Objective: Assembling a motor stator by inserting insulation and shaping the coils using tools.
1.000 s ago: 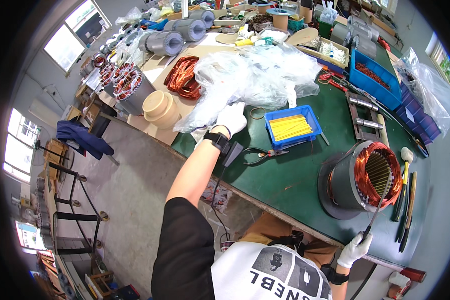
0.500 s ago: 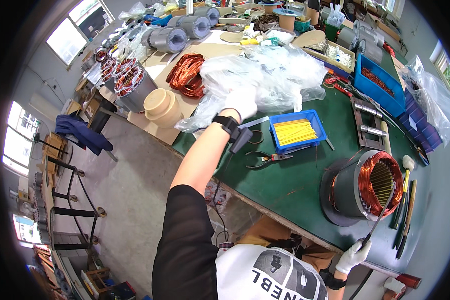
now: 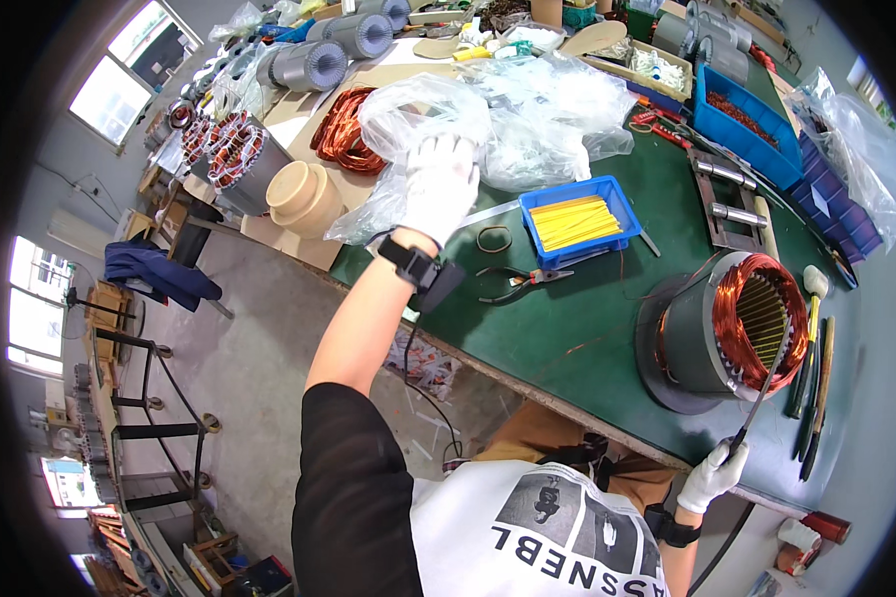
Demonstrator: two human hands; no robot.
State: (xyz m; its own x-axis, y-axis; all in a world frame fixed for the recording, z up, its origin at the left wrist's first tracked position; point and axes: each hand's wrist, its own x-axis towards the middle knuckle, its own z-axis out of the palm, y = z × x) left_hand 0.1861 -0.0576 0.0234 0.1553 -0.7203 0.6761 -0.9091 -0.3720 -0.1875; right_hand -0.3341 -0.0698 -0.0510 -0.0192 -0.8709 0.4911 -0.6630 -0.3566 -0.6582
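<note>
My left hand [image 3: 440, 189], in a white glove, reaches far across the bench with its fingers curled on a clear plastic bag [image 3: 538, 114]. Low at the right, my gloved right hand [image 3: 712, 478] grips a slim tool [image 3: 764, 403] by its dark handle. Its thin metal shaft slants up to the front opening of a grey motor stator [image 3: 702, 333]. Copper windings [image 3: 735, 313] bulge from that opening, and yellow strips line the slots inside. The stator lies on its side on a round dark base [image 3: 651, 348].
Nearer than the bag are a blue tray [image 3: 622, 234] of yellow strips and pliers [image 3: 528, 282]. Copper coils [image 3: 343, 129] and cream round formers [image 3: 304, 199] lie left. Mallet [image 3: 814, 289] and rods flank the stator; a blue bin [image 3: 757, 164] stands at far right.
My left hand has drawn slightly back and left over the bag, and the bag's left part has bunched up. My right hand keeps the tool at the stator. The whole view has shifted slightly.
</note>
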